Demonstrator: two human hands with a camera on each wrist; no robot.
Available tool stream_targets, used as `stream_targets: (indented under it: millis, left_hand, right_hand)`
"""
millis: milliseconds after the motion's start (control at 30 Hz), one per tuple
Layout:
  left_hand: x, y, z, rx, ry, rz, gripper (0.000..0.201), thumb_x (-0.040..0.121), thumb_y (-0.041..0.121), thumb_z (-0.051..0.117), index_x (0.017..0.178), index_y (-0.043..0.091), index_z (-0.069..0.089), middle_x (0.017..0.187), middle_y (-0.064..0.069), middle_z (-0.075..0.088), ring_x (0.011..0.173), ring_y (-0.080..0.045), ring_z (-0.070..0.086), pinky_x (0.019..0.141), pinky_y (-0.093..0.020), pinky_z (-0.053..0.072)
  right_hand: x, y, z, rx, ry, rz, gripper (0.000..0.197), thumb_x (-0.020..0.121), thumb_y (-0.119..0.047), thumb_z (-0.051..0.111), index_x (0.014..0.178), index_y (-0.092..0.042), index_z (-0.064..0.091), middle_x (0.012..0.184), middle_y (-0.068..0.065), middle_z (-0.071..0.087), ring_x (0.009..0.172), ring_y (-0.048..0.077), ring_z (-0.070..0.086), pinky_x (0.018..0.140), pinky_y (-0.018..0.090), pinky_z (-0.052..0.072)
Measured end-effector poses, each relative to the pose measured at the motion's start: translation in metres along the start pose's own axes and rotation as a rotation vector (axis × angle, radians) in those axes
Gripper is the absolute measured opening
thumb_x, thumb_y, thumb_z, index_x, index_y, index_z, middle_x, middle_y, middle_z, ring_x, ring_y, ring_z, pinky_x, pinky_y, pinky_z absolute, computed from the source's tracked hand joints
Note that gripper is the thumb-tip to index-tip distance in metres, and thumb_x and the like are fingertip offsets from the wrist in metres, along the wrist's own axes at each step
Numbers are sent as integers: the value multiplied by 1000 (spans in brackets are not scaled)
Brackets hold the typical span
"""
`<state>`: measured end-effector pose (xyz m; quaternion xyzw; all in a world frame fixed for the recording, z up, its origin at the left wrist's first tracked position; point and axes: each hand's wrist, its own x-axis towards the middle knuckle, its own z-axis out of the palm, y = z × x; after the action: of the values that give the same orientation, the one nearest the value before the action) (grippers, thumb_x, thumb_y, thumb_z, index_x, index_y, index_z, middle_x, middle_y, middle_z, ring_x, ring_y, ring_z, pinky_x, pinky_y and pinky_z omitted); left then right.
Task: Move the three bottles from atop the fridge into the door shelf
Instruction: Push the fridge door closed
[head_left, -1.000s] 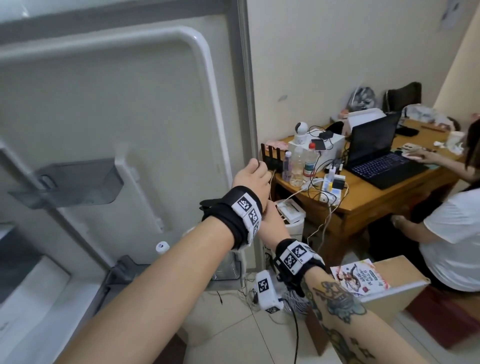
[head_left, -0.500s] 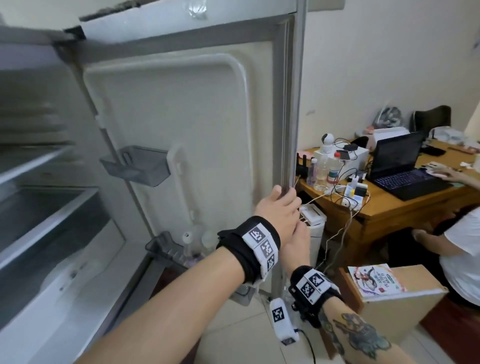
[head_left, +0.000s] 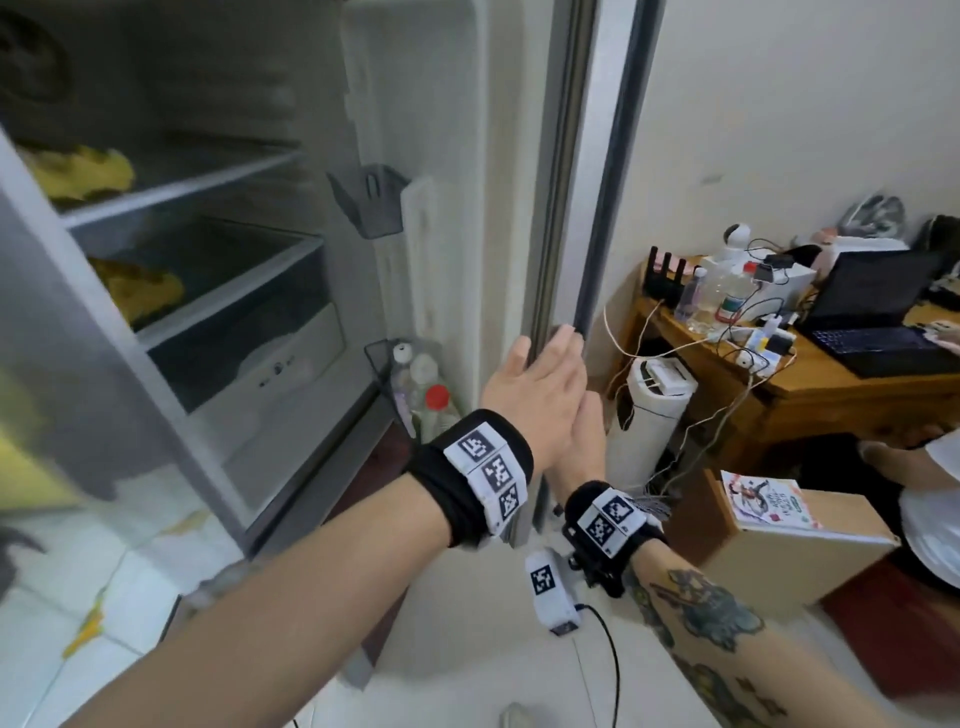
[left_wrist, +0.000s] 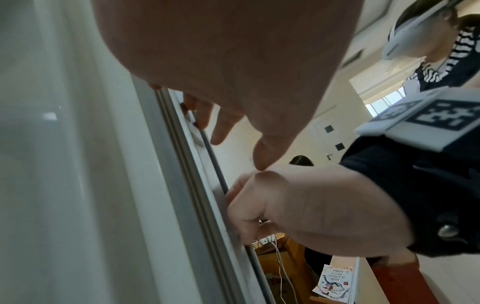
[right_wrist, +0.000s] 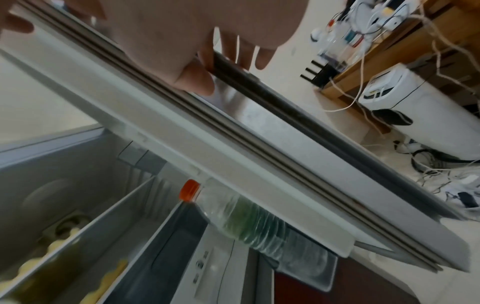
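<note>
Hands (head_left: 550, 400) on door edge (head_left: 582, 218) (bottles (head_left: 423, 389) shelved)

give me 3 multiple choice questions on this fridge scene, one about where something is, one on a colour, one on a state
1. Where do the bottles stand?
A. on the wooden desk only
B. in the lower door shelf
C. on the fridge's top inner shelf

2. What colour is the cap of the bottle nearest the door's edge?
A. blue
B. black
C. red-orange

3. How is the fridge door?
A. open, with both hands at its edge
B. fully shut
C. open, with no hand near it

Answers: 1 B, the head view shows them in the bottom door bin. 2 C, the right wrist view shows the cap. 3 A, the left hand and right hand are at the door's edge.
</note>
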<state>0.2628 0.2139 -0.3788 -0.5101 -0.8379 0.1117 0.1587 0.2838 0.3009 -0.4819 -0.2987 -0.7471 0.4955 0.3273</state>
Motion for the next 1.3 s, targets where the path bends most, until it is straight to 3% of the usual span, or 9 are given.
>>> stream_targets:
  millis: [133,233,367,533,667,800,933,1100,1300]
  left_hand:
    - [-43,-15,6,-92,42,-137,66,100,33,34,155,8,7,164,-8,0,150,-20,-7,113,-49,4]
    - [-70,-27,9,-179,92,-238,66,99,32,36,155,11,8,164,-6,5,150,-19,-4,114,-47,5]
    - [-105,-47,17,-261,178,-376,70,92,41,42,153,13,22,160,-5,23,148,-21,13,110,-48,14]
    - [-139,-78,29,-349,183,-512,81,86,52,35,155,17,10,162,-1,17,149,-19,6,114,-51,12]
    - [-162,-103,37,-424,257,-642,86,87,44,48,155,17,4,161,1,18,148,-15,4,114,-47,8]
    - [-181,-132,44,-499,283,-763,91,85,39,52,155,19,-2,160,0,20,146,-13,8,113,-43,8]
    - [-194,-154,49,-579,297,-834,96,81,37,56,155,21,-2,157,-1,26,143,-16,14,113,-41,12]
    - [-204,-175,53,-579,260,-880,98,78,34,58,155,21,-1,158,-2,26,144,-15,14,114,-42,14]
    - [-203,-192,61,-614,258,-990,104,73,31,58,156,22,-5,156,-4,26,143,-13,15,105,-33,9]
  right_hand:
    - [-42,-18,27,85,-64,-51,42,87,-42,49,113,-10,58,105,-3,61,89,20,59,81,44,54]
    - [-61,-29,50,46,-133,-141,11,88,-23,61,86,-12,63,83,3,68,72,24,62,61,34,57]
    - [-88,-41,77,0,-154,-222,7,89,-4,57,83,-1,54,75,3,47,67,13,42,63,30,45]
    - [-107,-42,116,93,-335,-143,39,85,-30,69,116,-22,46,111,-7,56,98,6,59,85,27,53]
    - [-112,-46,156,24,-519,-181,60,81,-59,63,130,-27,51,125,-2,60,115,22,61,94,46,55]
    - [-128,-65,175,-104,-608,-346,68,93,-30,60,152,-16,29,149,3,34,137,19,37,117,32,31]
    - [-132,-74,192,-28,-730,-374,79,95,-24,63,158,-13,16,156,8,20,144,24,31,120,37,30]
    - [-124,-82,205,-25,-828,-415,77,94,-18,62,158,-13,20,160,8,25,148,20,27,114,20,20]
    - [-109,-98,217,51,-981,-309,85,91,-10,60,159,-23,12,161,-3,33,145,16,38,108,21,31]
